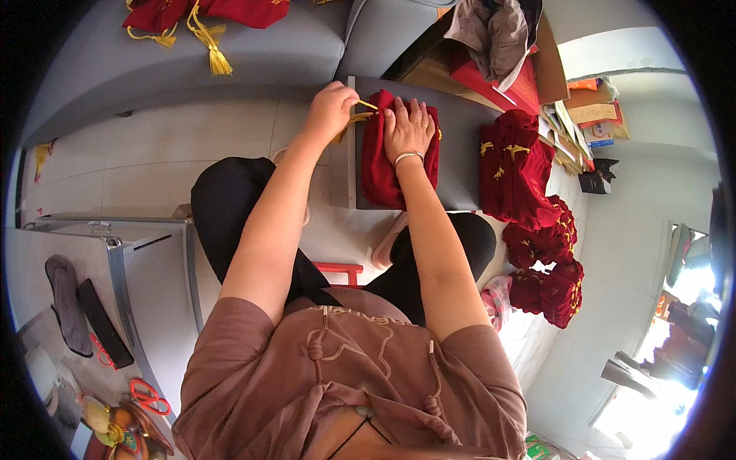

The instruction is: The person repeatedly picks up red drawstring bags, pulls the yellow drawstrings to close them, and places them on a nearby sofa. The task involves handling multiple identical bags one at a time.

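Note:
A dark red fabric pouch point(375, 167) lies on a grey padded seat point(457, 167) in front of me. My right hand point(409, 129), with a bracelet at the wrist, rests flat on the pouch, its fingers spread a little. Left of the pouch, my left hand point(334, 109) pinches a yellow cord point(368, 105) that runs taut to the pouch's edge. A yellow tassel point(348, 127) hangs by the left wrist, partly hidden behind it. Another stack of dark red pouches with yellow cords point(514, 172) sits at the seat's right end.
More red pouches with tassels point(250, 11) lie on a grey sofa point(276, 54) at the top left. Bundled red pouches point(543, 287) are at the right. Red-handled scissors point(150, 397) lie on a surface at lower left. Papers point(566, 138) and boxes stand beyond the seat.

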Tool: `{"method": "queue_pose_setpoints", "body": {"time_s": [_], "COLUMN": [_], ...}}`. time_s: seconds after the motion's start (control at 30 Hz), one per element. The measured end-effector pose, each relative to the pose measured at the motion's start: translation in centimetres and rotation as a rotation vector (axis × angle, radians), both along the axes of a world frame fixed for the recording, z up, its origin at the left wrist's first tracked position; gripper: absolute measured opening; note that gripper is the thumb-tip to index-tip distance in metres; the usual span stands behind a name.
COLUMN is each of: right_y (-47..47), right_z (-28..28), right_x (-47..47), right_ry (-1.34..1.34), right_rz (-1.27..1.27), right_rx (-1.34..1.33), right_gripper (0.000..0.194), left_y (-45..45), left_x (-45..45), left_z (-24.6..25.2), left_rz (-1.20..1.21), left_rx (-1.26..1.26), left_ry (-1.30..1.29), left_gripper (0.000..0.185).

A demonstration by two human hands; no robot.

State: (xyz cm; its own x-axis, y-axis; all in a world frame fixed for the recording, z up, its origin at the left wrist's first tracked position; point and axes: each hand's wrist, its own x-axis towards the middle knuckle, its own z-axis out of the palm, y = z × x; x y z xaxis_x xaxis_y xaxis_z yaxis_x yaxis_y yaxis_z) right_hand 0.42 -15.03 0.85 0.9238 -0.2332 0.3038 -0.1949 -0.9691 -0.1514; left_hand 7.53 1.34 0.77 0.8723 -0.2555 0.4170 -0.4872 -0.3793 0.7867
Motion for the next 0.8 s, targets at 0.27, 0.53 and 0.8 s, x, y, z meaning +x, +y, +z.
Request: {"method": "queue_pose_setpoints", "body": {"time_s": [0.27,0.53,0.8], "right_y": [-0.1,-0.1,-0.1], "right_z": [-0.2,-0.3,-0.2], "right_x": [0.1,0.1,0.0], "right_ry": [-0.014,-0.022,-0.019], "right_rz": [0.0,-0.006,-0.012], "right_rx": [0.0,-0.004,-0.06], "right_gripper": [0.05,0.051,0.049], "left_y": [0.4,-1.0,0.2], "left_x": [-0.5,-0.8,-0.2], "left_z": [-1.0,-1.2,-0.6], "left_rz": [-0.098,-0.083,0.07], "left_rx": [0.024,0.032,0.088], "left_ry": [0.139,0.143,0.067], "left_gripper": [0.009,0.011,0.007]}}
